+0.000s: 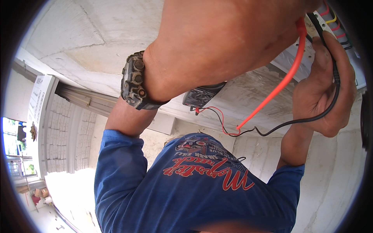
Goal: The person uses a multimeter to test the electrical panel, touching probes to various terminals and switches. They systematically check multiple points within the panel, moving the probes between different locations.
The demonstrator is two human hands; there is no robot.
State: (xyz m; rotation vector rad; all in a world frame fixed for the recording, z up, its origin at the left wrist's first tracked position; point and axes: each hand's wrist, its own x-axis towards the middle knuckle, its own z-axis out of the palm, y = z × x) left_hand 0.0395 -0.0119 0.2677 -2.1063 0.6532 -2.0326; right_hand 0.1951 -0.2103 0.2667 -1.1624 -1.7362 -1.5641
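My left hand (229, 39), a watch (136, 79) on its wrist, reaches across the top of the view. A red test probe (301, 25) comes out at its fingers, which are mostly cut off or hidden. My right hand (322, 97) is closed around a black test probe (318, 26), thumb and fingers pinching it. Both probes point up toward an electrical panel (359, 72) with coloured wires (332, 19); their tips are hidden. A red lead (278, 89) and a black lead (287, 123) run back to a dark multimeter (203, 95) behind my left forearm.
Bare concrete walls (77, 31) surround me. On the left are a white frame (40, 97), a stack of pale blocks or tiles (66, 132) and a bright window (15, 163). Small items (40, 194) lie at the lower left. The leads hang in front of my chest.
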